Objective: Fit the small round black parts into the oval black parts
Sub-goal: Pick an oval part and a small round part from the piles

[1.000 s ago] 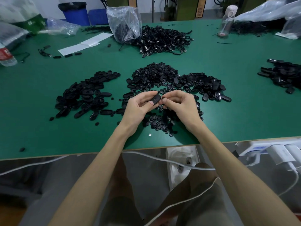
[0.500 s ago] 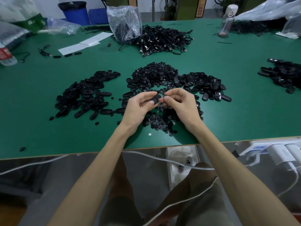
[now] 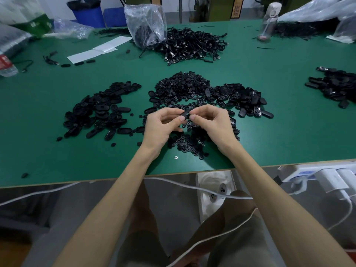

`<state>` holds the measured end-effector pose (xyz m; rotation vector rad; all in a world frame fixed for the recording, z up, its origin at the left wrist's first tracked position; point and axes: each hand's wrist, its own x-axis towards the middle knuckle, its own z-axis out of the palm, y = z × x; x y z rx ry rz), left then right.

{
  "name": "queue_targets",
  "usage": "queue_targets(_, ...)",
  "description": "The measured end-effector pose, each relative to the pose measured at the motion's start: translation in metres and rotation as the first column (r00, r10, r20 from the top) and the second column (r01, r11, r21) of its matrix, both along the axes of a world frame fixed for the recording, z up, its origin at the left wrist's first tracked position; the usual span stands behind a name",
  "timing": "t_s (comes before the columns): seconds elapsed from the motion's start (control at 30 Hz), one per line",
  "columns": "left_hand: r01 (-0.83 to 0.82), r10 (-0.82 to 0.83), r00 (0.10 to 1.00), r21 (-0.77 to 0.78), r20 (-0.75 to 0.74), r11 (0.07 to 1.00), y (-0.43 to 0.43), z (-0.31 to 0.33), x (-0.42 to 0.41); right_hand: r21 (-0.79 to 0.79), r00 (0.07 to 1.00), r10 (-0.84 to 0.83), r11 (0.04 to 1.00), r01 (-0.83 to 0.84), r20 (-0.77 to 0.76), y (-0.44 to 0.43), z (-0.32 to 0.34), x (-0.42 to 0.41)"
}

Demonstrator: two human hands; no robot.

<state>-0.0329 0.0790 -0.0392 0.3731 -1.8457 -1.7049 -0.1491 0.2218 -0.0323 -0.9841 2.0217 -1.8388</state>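
Over the green table (image 3: 269, 132) my left hand (image 3: 163, 126) and my right hand (image 3: 212, 122) meet at one oval black part (image 3: 185, 113). Both hands pinch it between thumb and fingers, the left from below, the right from its right end. Whether a small round part sits in it is hidden by my fingers. A heap of small round black parts (image 3: 183, 87) lies just behind my hands, and more round parts (image 3: 185, 144) lie under them. Oval black parts form one pile on the left (image 3: 100, 108) and another on the right (image 3: 244, 97).
A plastic bag (image 3: 146, 24) and a tangle of black cables (image 3: 192, 45) sit at the back. Another black pile (image 3: 335, 85) lies far right. White paper sheets (image 3: 96, 51) and a bottle (image 3: 268, 20) stand farther off. White cables (image 3: 192, 187) hang below the table's near edge.
Both hands stay together over the round parts, with only small finger shifts on the oval part.
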Motion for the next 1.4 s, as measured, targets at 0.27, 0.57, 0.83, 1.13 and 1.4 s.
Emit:
queue_targets(0.27, 0.025, -0.025, 1.0, -0.014, 0.0, 1.0, 0.001, 0.0, 0.0, 0.012, 0.999, -0.034, 0.999, 0.034, -0.016, 0.0, 0.001, 0.002)
queue_targets(0.57, 0.032, -0.032, 0.999, -0.042, -0.007, 0.999, 0.003, 0.001, 0.0, 0.019, 0.999, -0.035, 0.999, 0.036, -0.028, 0.001, 0.002, 0.004)
queue_targets(0.83, 0.038, -0.038, 0.999, -0.049, 0.005, 0.998, 0.002, 0.0, 0.0, 0.022, 0.997, -0.038, 0.999, 0.04, -0.071, 0.001, 0.003, 0.004)
queue_targets(1.13, -0.052, 0.053, 0.998, -0.034, 0.029, 0.998, 0.001, -0.002, -0.002, 0.092, 0.958, 0.012, 0.996, 0.015, -0.285, 0.0, 0.009, 0.016)
queue_targets(1.4, -0.075, 0.074, 0.997, 0.004, 0.034, 0.997, 0.001, 0.001, 0.0, 0.063, 0.979, 0.052, 0.997, -0.04, -0.197, 0.0, 0.008, 0.011)
